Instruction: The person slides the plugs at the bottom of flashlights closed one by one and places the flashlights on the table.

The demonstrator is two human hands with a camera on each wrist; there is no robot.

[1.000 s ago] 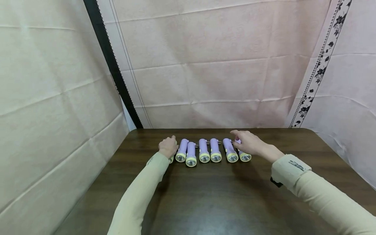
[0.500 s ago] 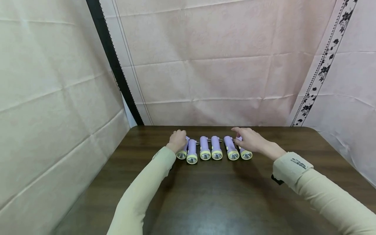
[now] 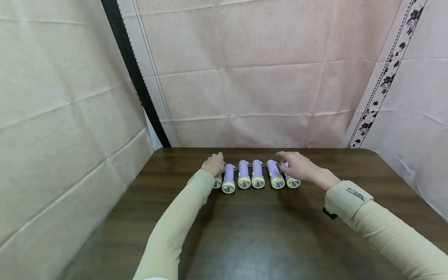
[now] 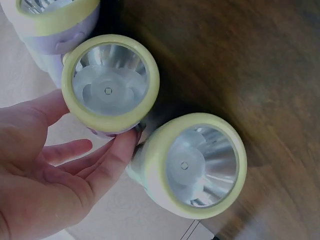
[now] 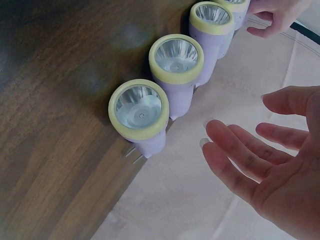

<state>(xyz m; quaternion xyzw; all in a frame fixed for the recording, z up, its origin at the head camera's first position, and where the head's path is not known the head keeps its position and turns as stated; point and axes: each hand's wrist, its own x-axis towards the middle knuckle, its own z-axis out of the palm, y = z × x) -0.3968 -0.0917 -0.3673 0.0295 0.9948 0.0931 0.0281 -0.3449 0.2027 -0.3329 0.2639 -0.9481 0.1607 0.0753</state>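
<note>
Purple flashlights with pale yellow rims lie in a row, lenses facing me. My left hand (image 3: 214,165) is at the row's left end and hides much of a purple flashlight (image 3: 217,181). In the left wrist view, thumb and fingers pinch this flashlight (image 4: 111,82) from both sides. Beside it lies a flashlight with a pale greenish body (image 4: 200,165), mostly hidden by the hand in the head view. My right hand (image 3: 298,166) hovers by the right-end flashlight (image 3: 292,182). Its fingers are loosely bent and apart from that flashlight (image 5: 140,111) in the right wrist view.
Several more flashlights (image 3: 243,175) fill the middle of the row, with small gaps between some. They lie on a dark brown wooden table (image 3: 245,233) near its far edge. Pale cloth (image 3: 266,89) hangs behind and at both sides.
My left hand has shifted right, from the greenish flashlight at the left end to the purple one beside it. The right hand stays nearly still; the head view has tilted slightly.
</note>
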